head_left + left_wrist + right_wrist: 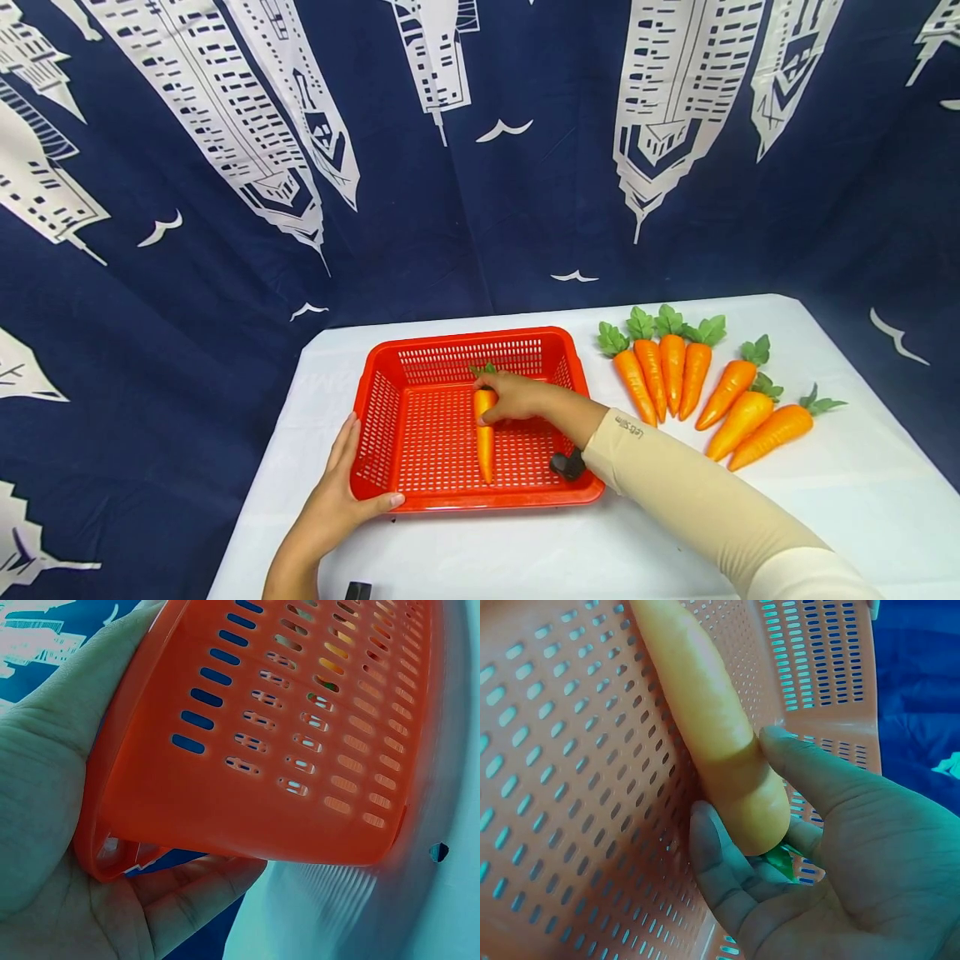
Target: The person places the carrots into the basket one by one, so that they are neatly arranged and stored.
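A red plastic basket (450, 505) with slotted walls sits on the white table. My left hand (337, 492) holds its near left corner, thumb on the front rim and fingers along the left side. In the left wrist view, that hand (67, 810) wraps the basket's rim (120, 772). Inside the basket, my right hand (513, 395) grips an orange carrot (485, 446) near its leafy top. The right wrist view has the carrot (712, 712) between thumb and fingers of the hand (832, 847), low against the basket floor. Part of its leaves is hidden behind the hand.
Several more carrots (697, 371) with green leaves lie fanned out on the table (840, 517) right of the basket. A dark blue cloth (420, 250) with white building prints hangs behind the table. A small black object (358, 591) shows at the bottom edge.
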